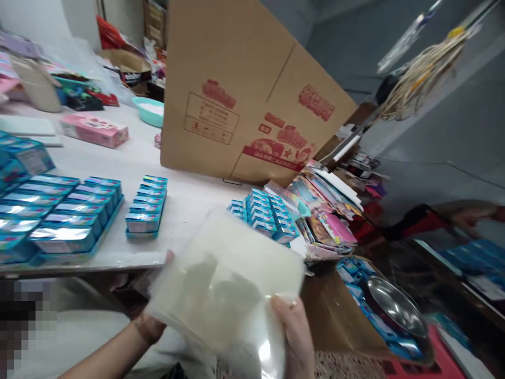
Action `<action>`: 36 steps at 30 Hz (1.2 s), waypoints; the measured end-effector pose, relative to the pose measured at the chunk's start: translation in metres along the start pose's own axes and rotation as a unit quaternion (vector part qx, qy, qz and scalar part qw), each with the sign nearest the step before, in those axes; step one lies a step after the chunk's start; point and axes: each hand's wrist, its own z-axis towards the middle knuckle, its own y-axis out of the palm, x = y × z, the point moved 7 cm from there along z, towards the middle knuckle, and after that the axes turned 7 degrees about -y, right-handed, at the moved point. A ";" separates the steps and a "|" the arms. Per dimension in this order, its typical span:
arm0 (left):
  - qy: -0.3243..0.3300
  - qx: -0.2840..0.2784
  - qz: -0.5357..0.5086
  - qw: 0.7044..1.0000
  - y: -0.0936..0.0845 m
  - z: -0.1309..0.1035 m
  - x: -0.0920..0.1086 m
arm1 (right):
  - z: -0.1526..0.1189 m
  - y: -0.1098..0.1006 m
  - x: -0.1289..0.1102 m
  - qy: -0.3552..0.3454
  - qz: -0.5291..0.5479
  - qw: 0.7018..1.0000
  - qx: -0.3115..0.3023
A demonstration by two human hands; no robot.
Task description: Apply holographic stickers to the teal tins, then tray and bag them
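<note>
Above my lap, at the table's front edge, I hold a stack of clear plastic sheets [232,284] between both hands. They may be flat bags; I cannot tell. My right hand [294,331] grips their right side, thumb on top. On the left, my left hand [155,322] is closed around the stack from beneath, most of its fingers hidden behind the plastic. Beyond the sheets stand rows of small blue boxes [262,210]. A short row of blue boxes [145,205] sits in a tray to the left, beside a larger block of blue boxes [74,210].
A big cardboard carton [244,95] stands across the white table [189,195]. Farther left are a pink box [94,129] and a turquoise basin [149,111]. To the lower right, a metal bowl [396,305] rests on blue packs in an open carton [335,316].
</note>
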 end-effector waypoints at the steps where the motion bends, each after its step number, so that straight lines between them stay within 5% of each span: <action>1: -0.013 0.005 -0.027 1.000 -0.022 -0.007 0.005 | 0.004 0.031 0.011 0.041 0.036 0.997 -0.054; 3: -0.036 0.003 -0.105 0.994 -0.056 -0.020 0.009 | 0.006 0.083 0.033 0.098 0.089 0.983 -0.127; 6: -0.016 0.028 -0.251 0.968 -0.085 -0.027 0.017 | 0.002 0.131 0.071 0.130 0.128 0.975 -0.130; 10: 0.014 0.007 -0.322 0.947 -0.071 -0.003 0.049 | -0.002 0.162 0.109 0.120 0.199 0.971 -0.059; 13: 0.043 -0.026 -0.255 0.966 -0.048 0.034 0.082 | 0.008 0.177 0.122 0.095 0.245 0.965 -0.001; 15: 0.072 0.007 -0.182 0.981 -0.046 0.060 0.090 | 0.018 0.189 0.129 0.100 0.251 0.963 0.023; 20: 0.068 0.221 0.056 0.971 -0.091 0.095 0.040 | 0.028 0.223 0.152 0.144 0.219 0.965 0.002; 24: 0.090 0.242 0.130 0.957 -0.117 0.102 0.006 | 0.030 0.217 0.166 0.157 0.163 0.972 -0.063; 28: 0.074 0.260 0.211 0.939 -0.120 0.105 0.002 | 0.035 0.168 0.173 0.159 -0.038 0.977 -0.137; 32: 0.076 0.277 0.351 0.891 -0.114 0.098 0.011 | 0.052 0.119 0.125 -0.077 -0.245 0.966 -0.019; 36: 0.094 0.286 0.502 0.811 -0.111 0.092 0.025 | 0.062 0.157 0.086 -0.258 -0.359 0.893 -0.085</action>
